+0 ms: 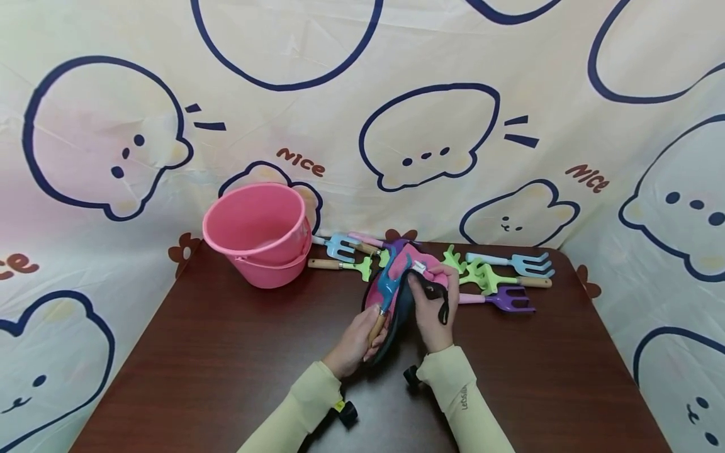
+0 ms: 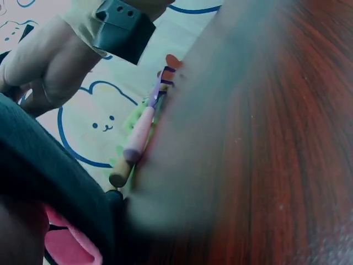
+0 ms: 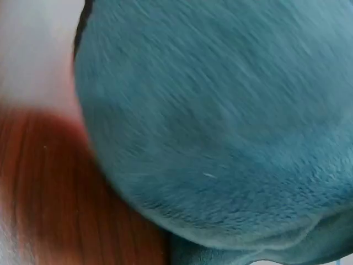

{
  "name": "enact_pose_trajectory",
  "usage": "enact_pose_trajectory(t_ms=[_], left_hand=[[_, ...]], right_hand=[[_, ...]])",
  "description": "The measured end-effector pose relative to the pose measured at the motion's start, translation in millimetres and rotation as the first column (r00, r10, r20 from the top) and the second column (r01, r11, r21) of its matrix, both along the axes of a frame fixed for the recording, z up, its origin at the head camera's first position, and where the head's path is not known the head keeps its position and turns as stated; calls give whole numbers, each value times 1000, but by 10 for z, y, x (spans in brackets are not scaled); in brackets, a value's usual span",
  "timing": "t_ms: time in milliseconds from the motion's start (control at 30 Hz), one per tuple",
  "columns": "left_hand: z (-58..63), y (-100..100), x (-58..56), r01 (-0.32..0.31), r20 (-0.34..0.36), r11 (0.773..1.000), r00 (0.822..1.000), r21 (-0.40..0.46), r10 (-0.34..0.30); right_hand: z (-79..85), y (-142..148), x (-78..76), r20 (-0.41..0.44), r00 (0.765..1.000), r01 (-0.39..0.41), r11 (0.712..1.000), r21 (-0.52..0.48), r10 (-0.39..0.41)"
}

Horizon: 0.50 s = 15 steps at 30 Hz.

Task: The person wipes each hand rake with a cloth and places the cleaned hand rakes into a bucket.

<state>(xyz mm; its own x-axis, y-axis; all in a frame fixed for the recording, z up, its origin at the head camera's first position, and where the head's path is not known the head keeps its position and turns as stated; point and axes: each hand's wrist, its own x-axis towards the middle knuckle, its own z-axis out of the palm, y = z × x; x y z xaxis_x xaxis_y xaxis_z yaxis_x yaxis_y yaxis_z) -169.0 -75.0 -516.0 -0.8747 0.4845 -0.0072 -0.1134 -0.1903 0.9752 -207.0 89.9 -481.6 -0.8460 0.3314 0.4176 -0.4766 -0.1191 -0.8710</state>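
Left fingers (image 1: 369, 314) grip the blue tool (image 1: 389, 285) by its wooden handle (image 1: 376, 327); right fingers (image 1: 453, 286) hold the teal pouch (image 1: 403, 304).

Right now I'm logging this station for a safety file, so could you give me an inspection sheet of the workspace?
Surface: dark brown wood-grain table, with no spill seen.
Job's things: teal plush pouch with a pink lining; blue hand fork with a wooden handle, in front of that lining.
Clutter: nested pink buckets at the left; other hand tools in blue, green and purple toward the back edge.
Grippers: left hand grips the fork's handle; right hand grips the pouch's edge.
Cables: nothing seen.
Surroundings: cartoon-print sheet behind the table and at both sides.
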Motion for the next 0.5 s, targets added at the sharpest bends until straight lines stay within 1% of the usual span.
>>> enact_pose_trajectory(t_ms=[100, 167, 200, 267, 300, 400, 433, 500], left_hand=[[-14, -1, -8, 14, -20, 1000, 1000, -1, -14], [-25, -13, -21, 30, -33, 999, 999, -14, -31], [-30, -23, -30, 36, -39, 999, 999, -30, -37], [-39, -49, -50, 53, -51, 997, 997, -59, -56], [-42, -64, -60, 60, -60, 995, 996, -75, -65], [-53, -117, -82, 87, -82, 988, 992, -124, -97], [-56, -130, -86, 106, -92, 985, 989, -136, -119], [-60, -148, -92, 147, -98, 978, 982, -145, -162]], right_hand=[[13, -3, -7, 91, 996, 2, 993, -115, 9], [27, -5, -10, 166, 984, -28, 974, -224, 66], [30, -2, -13, 212, 972, -43, 960, -276, 104], [48, 15, -14, 265, 943, -85, 916, -392, 201], [57, 31, -16, 282, 925, -110, 891, -440, 253], [89, 125, -34, 324, 870, -164, 838, -521, 372], [103, 172, -41, 344, 852, -174, 833, -525, 395], [137, 278, -51, 425, 807, -187, 859, -476, 411]])
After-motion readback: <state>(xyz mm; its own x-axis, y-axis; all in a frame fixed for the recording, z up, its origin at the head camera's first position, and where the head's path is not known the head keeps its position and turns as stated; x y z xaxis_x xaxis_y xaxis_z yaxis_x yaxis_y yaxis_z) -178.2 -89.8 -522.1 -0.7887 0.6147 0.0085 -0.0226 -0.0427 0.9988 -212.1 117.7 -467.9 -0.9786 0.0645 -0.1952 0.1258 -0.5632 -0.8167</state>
